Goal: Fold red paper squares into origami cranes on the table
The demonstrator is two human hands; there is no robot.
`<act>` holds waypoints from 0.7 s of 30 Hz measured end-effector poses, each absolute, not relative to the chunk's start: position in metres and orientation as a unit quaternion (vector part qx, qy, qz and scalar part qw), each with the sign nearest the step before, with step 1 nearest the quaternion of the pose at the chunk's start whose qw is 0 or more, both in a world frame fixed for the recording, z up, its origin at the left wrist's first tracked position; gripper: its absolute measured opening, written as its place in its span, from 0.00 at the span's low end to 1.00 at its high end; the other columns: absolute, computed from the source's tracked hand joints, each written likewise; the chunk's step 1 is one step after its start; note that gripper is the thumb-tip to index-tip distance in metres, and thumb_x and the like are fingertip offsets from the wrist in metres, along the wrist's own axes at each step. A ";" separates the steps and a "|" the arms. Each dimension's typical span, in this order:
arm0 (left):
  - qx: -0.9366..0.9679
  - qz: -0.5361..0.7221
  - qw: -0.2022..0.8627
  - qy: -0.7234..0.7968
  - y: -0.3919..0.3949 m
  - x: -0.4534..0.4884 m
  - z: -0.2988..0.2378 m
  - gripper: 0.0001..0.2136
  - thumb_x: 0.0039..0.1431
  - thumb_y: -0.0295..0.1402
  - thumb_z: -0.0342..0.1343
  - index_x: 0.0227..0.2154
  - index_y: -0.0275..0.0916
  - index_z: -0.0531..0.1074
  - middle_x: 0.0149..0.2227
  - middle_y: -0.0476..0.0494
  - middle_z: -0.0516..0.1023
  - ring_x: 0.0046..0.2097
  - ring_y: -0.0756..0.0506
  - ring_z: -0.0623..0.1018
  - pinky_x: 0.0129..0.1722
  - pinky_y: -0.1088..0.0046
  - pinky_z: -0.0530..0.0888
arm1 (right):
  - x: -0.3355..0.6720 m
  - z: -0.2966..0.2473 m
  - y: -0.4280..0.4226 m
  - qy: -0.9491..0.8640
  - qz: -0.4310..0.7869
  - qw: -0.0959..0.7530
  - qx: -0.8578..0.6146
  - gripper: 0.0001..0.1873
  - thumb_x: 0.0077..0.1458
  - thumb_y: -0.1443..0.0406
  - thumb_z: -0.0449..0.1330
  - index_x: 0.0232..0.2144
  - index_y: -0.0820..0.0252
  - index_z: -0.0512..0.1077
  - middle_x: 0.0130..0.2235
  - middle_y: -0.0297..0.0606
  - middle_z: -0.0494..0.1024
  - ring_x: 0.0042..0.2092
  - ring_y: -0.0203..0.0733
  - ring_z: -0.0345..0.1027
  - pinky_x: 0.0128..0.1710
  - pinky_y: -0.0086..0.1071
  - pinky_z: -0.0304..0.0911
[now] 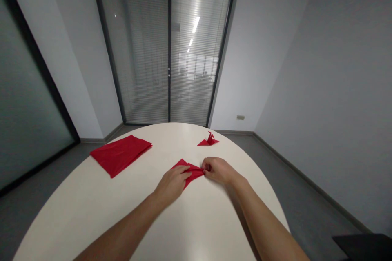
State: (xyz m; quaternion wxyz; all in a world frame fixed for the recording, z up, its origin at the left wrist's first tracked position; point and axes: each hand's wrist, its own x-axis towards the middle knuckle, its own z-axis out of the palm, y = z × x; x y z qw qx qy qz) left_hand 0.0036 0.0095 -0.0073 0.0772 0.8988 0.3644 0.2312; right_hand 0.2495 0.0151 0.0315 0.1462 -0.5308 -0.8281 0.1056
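Note:
A partly folded red paper (187,171) lies on the white round table (92,208) in front of me. My left hand (171,183) rests flat on its lower left part, fingers pressing the paper down. My right hand (216,169) is closed in a pinch on the paper's right tip. A finished red paper crane (208,140) stands farther back on the table, beyond my right hand.
A stack of flat red paper sheets (120,154) lies at the table's left. Behind the table are a glass door with blinds (168,53) and grey walls. A dark object (364,245) shows at the lower right corner.

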 end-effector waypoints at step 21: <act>0.891 0.243 0.087 0.375 0.008 0.004 -0.008 0.22 0.62 0.20 0.49 0.54 0.46 0.75 0.61 0.45 0.75 0.60 0.43 0.74 0.63 0.59 0.70 | 0.243 0.035 0.014 -0.856 0.023 0.121 -0.503 0.09 0.53 0.71 0.58 0.36 0.57 0.75 0.37 0.36 0.79 0.36 0.40 0.70 0.35 0.29 0.55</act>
